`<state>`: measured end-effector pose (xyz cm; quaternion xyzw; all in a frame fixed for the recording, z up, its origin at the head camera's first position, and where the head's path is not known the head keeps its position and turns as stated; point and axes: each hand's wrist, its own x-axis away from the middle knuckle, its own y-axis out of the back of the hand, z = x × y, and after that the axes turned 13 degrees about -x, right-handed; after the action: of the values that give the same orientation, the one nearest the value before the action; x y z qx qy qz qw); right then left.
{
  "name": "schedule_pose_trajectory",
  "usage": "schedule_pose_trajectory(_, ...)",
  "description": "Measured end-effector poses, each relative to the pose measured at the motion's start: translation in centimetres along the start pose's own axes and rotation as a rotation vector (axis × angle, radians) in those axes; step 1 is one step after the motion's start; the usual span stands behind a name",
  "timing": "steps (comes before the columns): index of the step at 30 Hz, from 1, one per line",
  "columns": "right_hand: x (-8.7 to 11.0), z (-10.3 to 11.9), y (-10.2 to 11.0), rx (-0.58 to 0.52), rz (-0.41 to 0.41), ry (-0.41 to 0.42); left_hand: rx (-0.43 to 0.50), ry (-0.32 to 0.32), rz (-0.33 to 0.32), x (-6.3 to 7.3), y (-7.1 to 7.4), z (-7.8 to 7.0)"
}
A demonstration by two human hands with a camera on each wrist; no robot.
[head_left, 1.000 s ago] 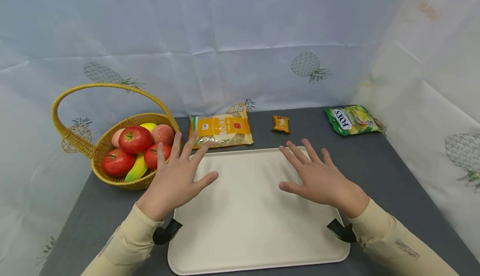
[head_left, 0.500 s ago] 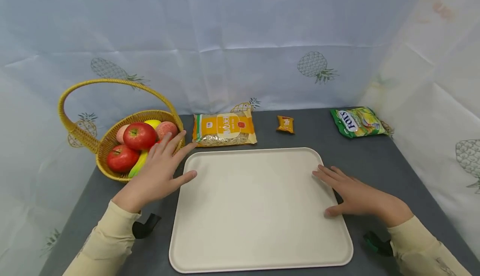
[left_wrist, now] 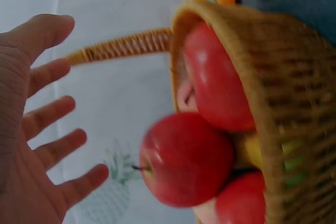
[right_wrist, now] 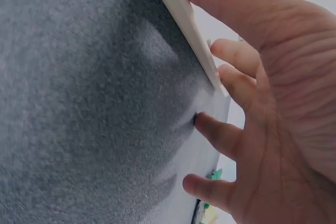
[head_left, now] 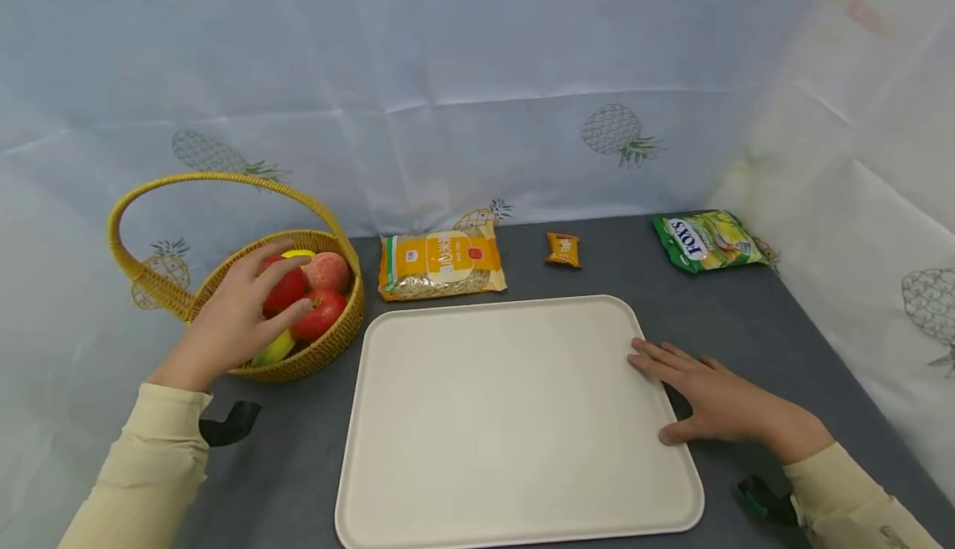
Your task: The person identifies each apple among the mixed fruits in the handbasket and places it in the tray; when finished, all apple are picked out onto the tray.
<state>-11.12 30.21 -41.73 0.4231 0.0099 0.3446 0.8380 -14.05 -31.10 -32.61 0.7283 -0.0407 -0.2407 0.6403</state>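
Note:
A yellow wicker basket (head_left: 343, 333) with a tall handle stands at the left, holding red apples (left_wrist: 186, 158), a peach (head_left: 326, 272) and something yellow and green like a banana (head_left: 274, 350). Over its left side hovers my left hand (head_left: 235, 313), fingers spread and slightly bent. In the left wrist view a gap shows between these fingers and the apples. At the right edge of a cream tray (head_left: 507, 416) is my right hand (head_left: 719, 400), its thumb and fingertips touching the rim. Its other fingers reach down toward the table in the right wrist view.
Behind the tray lie a yellow bag of grain (head_left: 442, 263) and a small orange packet (head_left: 563, 250). A green FOX'S bag (head_left: 707, 240) lies at the far right corner. White cloth (head_left: 477, 60) with pineapple prints hangs behind the dark grey table (head_left: 597, 267).
My left hand has moved left from beside the tray to above the basket. The right hand has moved right, from above the tray to its right rim.

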Motion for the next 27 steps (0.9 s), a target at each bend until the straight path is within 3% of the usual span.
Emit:
schedule_pose_trajectory(6,0.0,0.3,0.0,0.040,-0.016,-0.016,0.032,0.041,-0.026,0.7,-0.7,2.5)
schedule_pose_trajectory(15,0.0,0.5,0.0,0.045,-0.011,-0.047,0.022,0.058,0.027,0.7,-1.9,4.7)
schedule_pose_trajectory(27,-0.2,0.8,0.0,0.048,-0.007,-0.067,0.037,0.073,0.091,0.3,-2.6,6.1)
